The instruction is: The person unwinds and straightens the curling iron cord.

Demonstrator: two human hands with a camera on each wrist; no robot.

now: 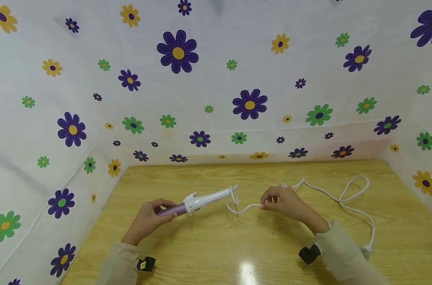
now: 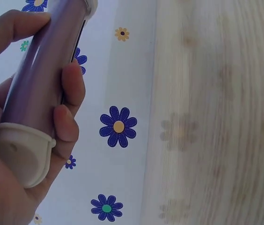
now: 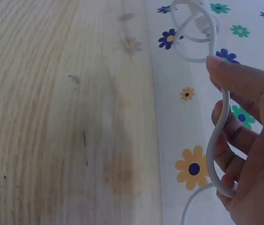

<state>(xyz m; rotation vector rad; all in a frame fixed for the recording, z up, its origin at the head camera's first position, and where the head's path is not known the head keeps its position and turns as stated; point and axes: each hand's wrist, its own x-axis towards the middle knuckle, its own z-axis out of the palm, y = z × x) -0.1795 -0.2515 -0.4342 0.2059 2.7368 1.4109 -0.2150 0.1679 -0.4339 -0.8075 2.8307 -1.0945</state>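
Observation:
A curling iron (image 1: 209, 199) with a white handle and a purple barrel (image 2: 40, 70) is held above the table, tilted up toward the right. My left hand (image 1: 150, 217) grips it round the barrel, fingers curled about it in the left wrist view. Its white cord (image 1: 249, 206) loops round the handle's end and runs to my right hand (image 1: 285, 202). There the thumb and fingers pinch the cord (image 3: 210, 150), which passes on across the palm. Beyond that hand the cord lies in a loose loop on the table, ending in a white plug (image 1: 365, 251) beside the right sleeve.
The wooden table (image 1: 216, 241) meets a white flowered cloth (image 1: 209, 79) at its back and sides. Black wrist cameras (image 1: 309, 254) are worn at both sleeves.

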